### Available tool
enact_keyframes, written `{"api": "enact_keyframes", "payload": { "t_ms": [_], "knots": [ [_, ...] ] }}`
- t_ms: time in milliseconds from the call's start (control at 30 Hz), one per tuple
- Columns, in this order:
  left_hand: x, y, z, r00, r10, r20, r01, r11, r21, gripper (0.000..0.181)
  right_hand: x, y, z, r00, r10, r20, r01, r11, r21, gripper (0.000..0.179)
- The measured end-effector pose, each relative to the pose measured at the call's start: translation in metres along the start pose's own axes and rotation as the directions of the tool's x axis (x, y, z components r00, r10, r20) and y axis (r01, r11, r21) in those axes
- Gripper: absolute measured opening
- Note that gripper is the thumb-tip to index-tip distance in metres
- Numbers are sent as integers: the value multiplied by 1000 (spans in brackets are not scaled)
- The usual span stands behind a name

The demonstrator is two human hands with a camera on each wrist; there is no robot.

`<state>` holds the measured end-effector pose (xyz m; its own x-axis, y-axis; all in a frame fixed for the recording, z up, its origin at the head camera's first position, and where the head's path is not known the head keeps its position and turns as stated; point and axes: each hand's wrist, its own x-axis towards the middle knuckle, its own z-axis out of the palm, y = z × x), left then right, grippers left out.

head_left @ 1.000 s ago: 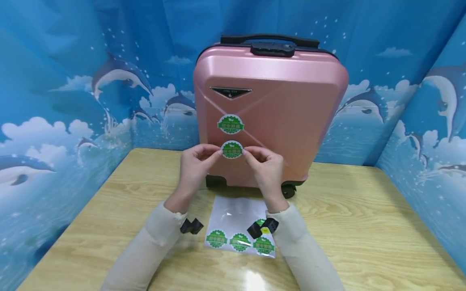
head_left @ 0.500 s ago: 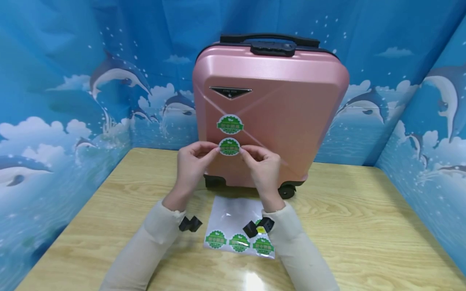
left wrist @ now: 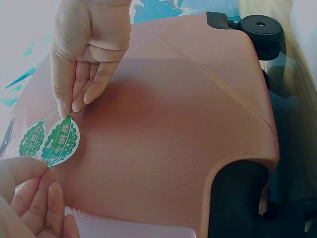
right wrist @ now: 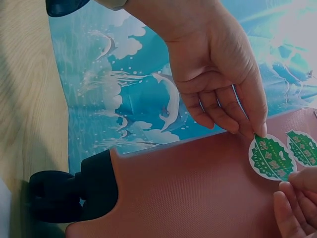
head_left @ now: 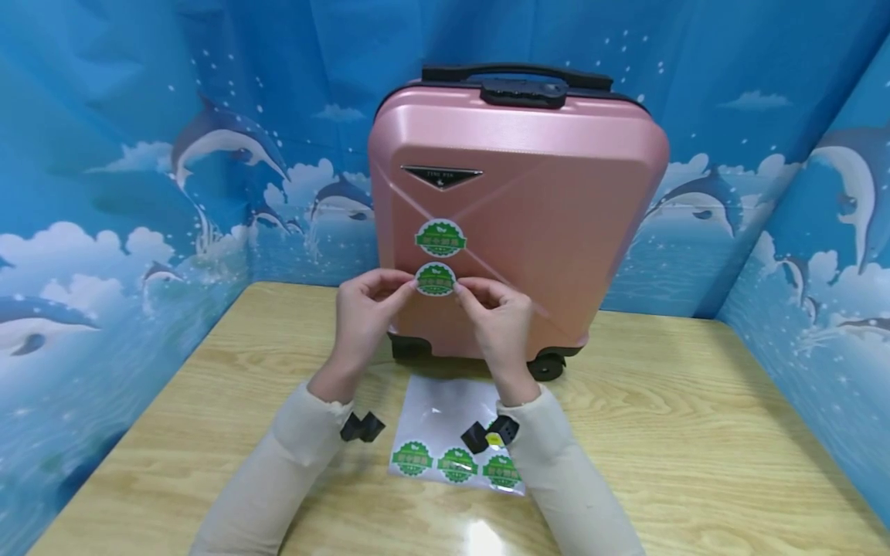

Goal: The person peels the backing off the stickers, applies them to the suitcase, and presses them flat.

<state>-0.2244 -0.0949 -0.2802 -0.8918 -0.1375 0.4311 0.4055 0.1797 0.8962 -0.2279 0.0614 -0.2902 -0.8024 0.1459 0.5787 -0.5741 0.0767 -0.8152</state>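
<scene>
A round green-and-white sticker (head_left: pixel 436 279) is held flat by its two side edges, in front of the lower part of a pink suitcase (head_left: pixel 542 232). My left hand (head_left: pixel 368 309) pinches its left edge between thumb and fingers; in the left wrist view that hand (left wrist: pixel 34 198) enters from the lower left. On the opposite edge, my right hand (head_left: pixel 502 320) pinches likewise, and the right wrist view shows it (right wrist: pixel 297 201) at the lower right. Just above sits a matching sticker (head_left: pixel 440 238) on the suitcase, below a dark triangular badge (head_left: pixel 442 177).
A clear-glossed sticker sheet (head_left: pixel 445 405) with several green stickers along its near edge lies on the wooden table (head_left: pixel 667 432), between the forearms. The suitcase stands upright on black wheels (head_left: pixel 546 366). Behind and beside the table hangs a blue dolphin-print curtain (head_left: pixel 292 77).
Both hands have moved slightly left and up with the sticker, bringing it closer under the upper one. The grip on its edges stays the same.
</scene>
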Motion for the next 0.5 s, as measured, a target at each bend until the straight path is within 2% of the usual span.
{"api": "enact_keyframes", "payload": {
  "t_ms": [500],
  "knots": [
    [2, -1, 2, 1000, 23, -6, -23, 1000, 18, 16, 0, 1, 2, 1000, -22, -5, 22, 1000, -6, 13]
  ]
}}
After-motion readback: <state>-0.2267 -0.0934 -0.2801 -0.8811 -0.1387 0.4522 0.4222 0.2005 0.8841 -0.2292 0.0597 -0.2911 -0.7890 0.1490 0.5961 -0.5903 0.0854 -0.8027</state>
